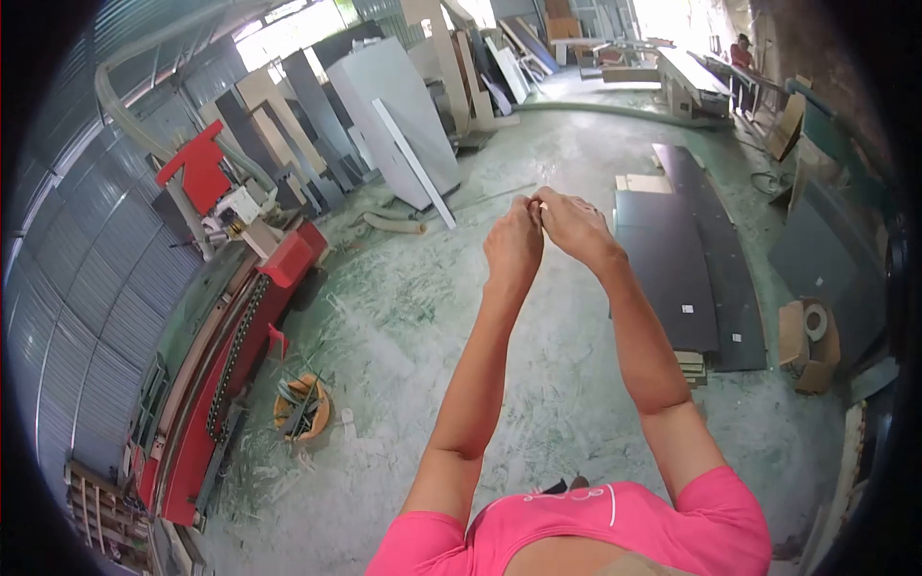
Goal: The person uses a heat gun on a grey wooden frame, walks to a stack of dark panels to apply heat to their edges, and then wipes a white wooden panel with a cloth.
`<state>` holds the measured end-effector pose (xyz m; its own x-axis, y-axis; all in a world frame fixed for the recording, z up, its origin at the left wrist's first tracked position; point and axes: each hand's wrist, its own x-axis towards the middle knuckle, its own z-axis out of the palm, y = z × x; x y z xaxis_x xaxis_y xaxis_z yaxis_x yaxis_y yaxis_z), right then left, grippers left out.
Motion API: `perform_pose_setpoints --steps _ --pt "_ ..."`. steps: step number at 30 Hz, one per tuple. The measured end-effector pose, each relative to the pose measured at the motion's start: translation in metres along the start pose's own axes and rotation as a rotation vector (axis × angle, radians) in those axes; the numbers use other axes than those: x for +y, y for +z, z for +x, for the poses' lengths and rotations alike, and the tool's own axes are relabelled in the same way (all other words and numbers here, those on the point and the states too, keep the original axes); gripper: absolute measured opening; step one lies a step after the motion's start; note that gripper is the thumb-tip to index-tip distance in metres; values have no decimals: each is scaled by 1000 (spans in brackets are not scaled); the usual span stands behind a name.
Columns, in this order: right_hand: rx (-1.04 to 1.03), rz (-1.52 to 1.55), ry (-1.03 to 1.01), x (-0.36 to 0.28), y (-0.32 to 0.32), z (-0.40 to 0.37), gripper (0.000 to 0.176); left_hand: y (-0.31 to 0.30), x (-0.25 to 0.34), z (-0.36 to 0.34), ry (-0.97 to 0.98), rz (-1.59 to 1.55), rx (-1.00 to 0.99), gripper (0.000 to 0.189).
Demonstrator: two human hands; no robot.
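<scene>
Left hand (512, 245), right hand (573, 223) — both pinching small white piece (543, 204), shirt lettering (567, 496) unreadable.

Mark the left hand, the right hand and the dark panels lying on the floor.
left hand (514, 248), head view, on the back of the hand.
right hand (574, 226), head view, on the back of the hand.
dark panels (667, 264), head view, on the nearest panel's bare top face.

The person wears a bright pink top (691, 523) with short sleeves (423, 538) that end above the elbows; a thin white curved stripe (612, 506) runs down its front, beside a row of small white markings (567, 496), too small to read; both arms are bare below the sleeves; the left grip (512, 245) and right grip (574, 226) are bare as well.
</scene>
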<state>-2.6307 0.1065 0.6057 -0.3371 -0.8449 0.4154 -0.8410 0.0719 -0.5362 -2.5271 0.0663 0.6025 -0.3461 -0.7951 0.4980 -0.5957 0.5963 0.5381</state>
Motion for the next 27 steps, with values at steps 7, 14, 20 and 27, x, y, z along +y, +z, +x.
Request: perform_pose_setpoints --steps 7,14,20,27 --pt "-177 -42 132 63 92 131 27 63 -150 114 -148 44 16 30" --pt "-176 -193 254 144 218 300 27 141 -312 277 -201 97 -55 32" --pt "-235 -147 442 173 263 425 27 186 -386 409 -223 59 -196 32" --pt "-264 -285 499 269 389 638 27 316 -462 615 -133 235 -330 32"
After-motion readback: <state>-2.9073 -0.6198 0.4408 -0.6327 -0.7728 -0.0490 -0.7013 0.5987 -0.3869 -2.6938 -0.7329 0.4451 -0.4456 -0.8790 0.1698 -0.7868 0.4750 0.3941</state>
